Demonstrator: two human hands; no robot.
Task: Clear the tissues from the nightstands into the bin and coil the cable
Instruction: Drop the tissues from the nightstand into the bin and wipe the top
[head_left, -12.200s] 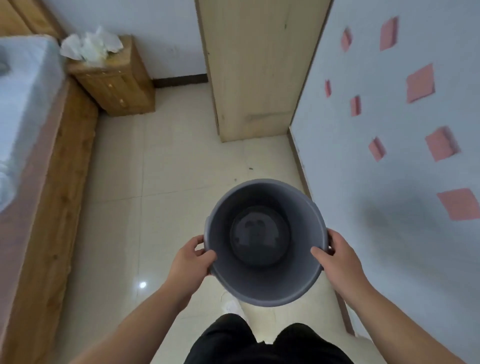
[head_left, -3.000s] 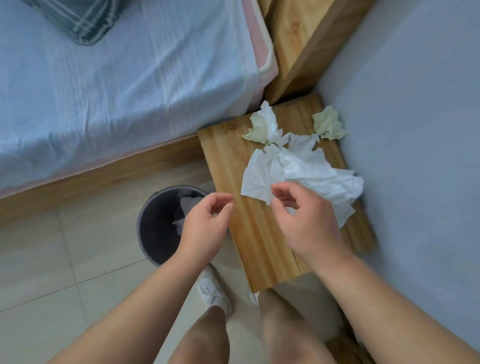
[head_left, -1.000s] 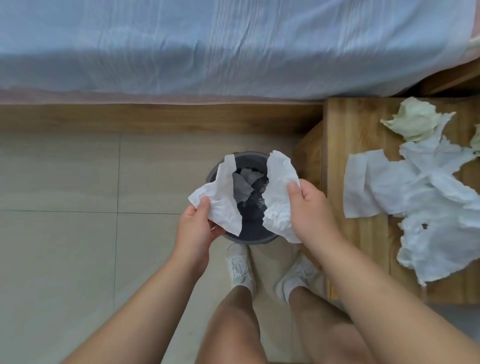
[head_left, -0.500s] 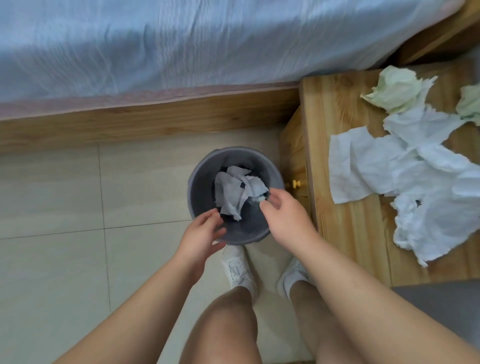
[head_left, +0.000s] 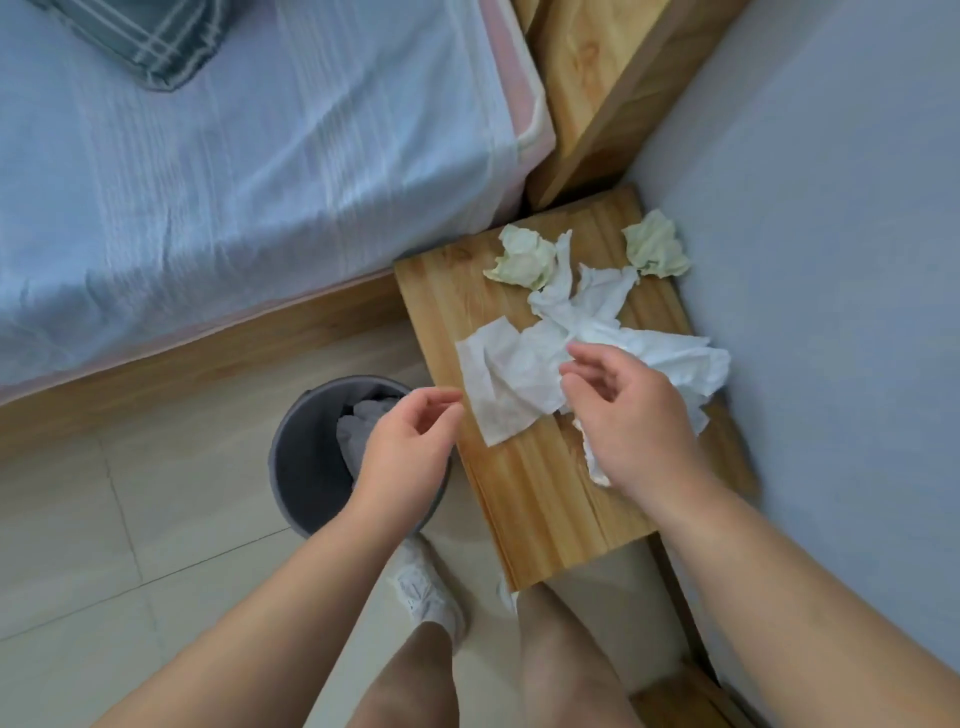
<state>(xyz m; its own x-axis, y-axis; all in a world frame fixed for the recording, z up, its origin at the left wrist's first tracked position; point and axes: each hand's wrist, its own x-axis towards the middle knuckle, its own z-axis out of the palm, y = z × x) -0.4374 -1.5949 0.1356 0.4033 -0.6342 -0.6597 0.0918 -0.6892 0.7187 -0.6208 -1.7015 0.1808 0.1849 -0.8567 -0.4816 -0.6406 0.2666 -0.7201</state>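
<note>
Fingers (head_left: 592, 355) loosely curled, empty: right hand (head_left: 628, 415) over tissues (head_left: 509, 374), left hand (head_left: 405, 447) over bin (head_left: 301, 467).

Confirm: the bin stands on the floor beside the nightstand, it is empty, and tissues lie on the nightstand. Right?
Not empty: the head view shows crumpled tissue inside the bin. It does stand on the floor beside the nightstand, and tissues lie on the nightstand.

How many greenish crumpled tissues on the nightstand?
2. One greenish tissue at the nightstand far edge nearer the bed; other greenish tissue by the wall. White tissues might hide more.
</note>
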